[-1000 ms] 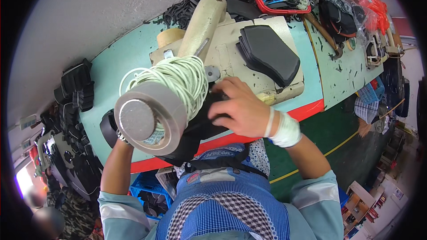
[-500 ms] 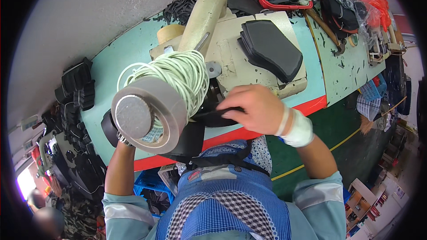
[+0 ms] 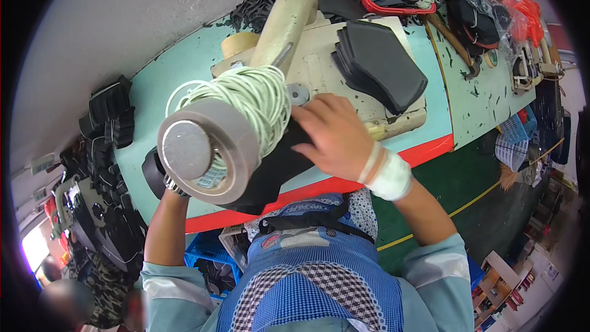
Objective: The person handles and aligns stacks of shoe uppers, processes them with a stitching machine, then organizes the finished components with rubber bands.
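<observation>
My right hand (image 3: 332,138) is at the front of a cream sewing-type machine (image 3: 286,27), thumb and fingers apart, fingertips over the black sheet piece (image 3: 270,175). That piece bends down over the table's front edge. My left hand is hidden behind the machine head; only the wrist with a metal watch (image 3: 175,185) shows, so its fingers cannot be seen. A large tape roll (image 3: 236,141) and a coil of pale green cord (image 3: 261,95) sit on the machine head, covering the work area. Beside my right hand, a stack of dark grey shaped pieces (image 3: 384,71) lies on the machine bed.
A red basket (image 3: 387,9) with black strips and blue-handled snips stands at the back. To its right lie a hammer (image 3: 452,43) and bags. Black bundles (image 3: 110,110) are at the left. Below the table is a blue crate (image 3: 212,255). Another person is at lower left.
My right hand has moved left and up toward the machine, its pinch on the black piece loosened. The black piece now lies flatter beside the machine head. My left arm has hardly moved.
</observation>
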`<move>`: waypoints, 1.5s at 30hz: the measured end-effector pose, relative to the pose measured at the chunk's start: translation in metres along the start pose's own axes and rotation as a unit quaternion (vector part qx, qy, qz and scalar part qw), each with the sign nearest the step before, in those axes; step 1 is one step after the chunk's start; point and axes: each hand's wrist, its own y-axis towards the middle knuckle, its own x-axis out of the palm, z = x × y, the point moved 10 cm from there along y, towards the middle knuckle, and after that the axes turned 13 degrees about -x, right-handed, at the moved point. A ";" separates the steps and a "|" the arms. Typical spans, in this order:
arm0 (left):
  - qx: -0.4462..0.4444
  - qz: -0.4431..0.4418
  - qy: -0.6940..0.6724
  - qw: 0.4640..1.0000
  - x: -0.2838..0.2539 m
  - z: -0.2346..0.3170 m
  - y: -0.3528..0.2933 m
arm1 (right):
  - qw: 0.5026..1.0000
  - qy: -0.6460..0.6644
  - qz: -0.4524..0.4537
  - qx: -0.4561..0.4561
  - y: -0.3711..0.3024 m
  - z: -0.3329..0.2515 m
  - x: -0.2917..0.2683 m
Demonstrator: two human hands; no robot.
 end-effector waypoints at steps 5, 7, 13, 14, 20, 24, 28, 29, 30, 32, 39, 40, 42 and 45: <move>0.026 -0.095 0.034 0.995 0.023 0.011 0.000 | 0.935 0.229 -0.259 0.074 -0.024 0.012 0.035; 0.032 -0.128 0.043 0.990 0.029 0.015 -0.002 | 0.930 0.230 -0.272 0.090 -0.024 0.016 0.021; 0.046 -0.218 0.088 0.971 0.053 0.029 -0.002 | 0.980 0.158 -0.111 -0.042 0.002 -0.004 0.028; 0.036 -0.224 0.099 0.969 0.054 0.028 -0.003 | 0.980 0.106 -0.169 -0.007 0.001 0.000 0.036; 0.006 -0.252 0.142 0.957 0.063 0.024 -0.005 | 0.955 0.195 -0.201 0.100 -0.018 0.023 -0.001; 0.115 -0.189 0.205 0.954 0.064 0.039 0.002 | 0.936 0.264 -0.202 0.113 -0.019 0.023 0.012; 0.120 -0.171 0.067 0.976 0.064 0.032 -0.006 | 0.986 0.138 -0.090 -0.028 0.005 0.006 0.024; 0.018 -0.171 -0.124 0.977 0.062 0.035 -0.019 | 0.987 0.134 -0.089 -0.023 0.002 0.004 0.022; 0.019 -0.175 -0.125 0.976 0.060 0.039 -0.024 | 0.977 0.169 -0.122 0.039 -0.007 0.006 0.022; 0.010 -0.166 0.128 0.978 0.067 0.034 -0.023 | 0.959 0.220 -0.097 0.152 -0.031 0.006 -0.005; -0.247 -0.400 0.081 0.879 0.144 0.016 -0.096 | 0.959 -0.228 0.160 -0.046 -0.003 0.002 -0.122; -0.206 -0.406 0.064 0.888 0.156 0.018 -0.097 | 0.972 -0.207 0.113 -0.025 -0.015 0.022 -0.097; -0.167 -0.391 0.040 0.904 0.174 0.025 -0.099 | 0.974 -0.199 0.105 -0.016 -0.024 0.025 -0.095; -0.147 -0.329 -0.029 0.932 0.192 0.032 -0.096 | 0.969 -0.183 0.156 0.059 -0.040 0.036 -0.136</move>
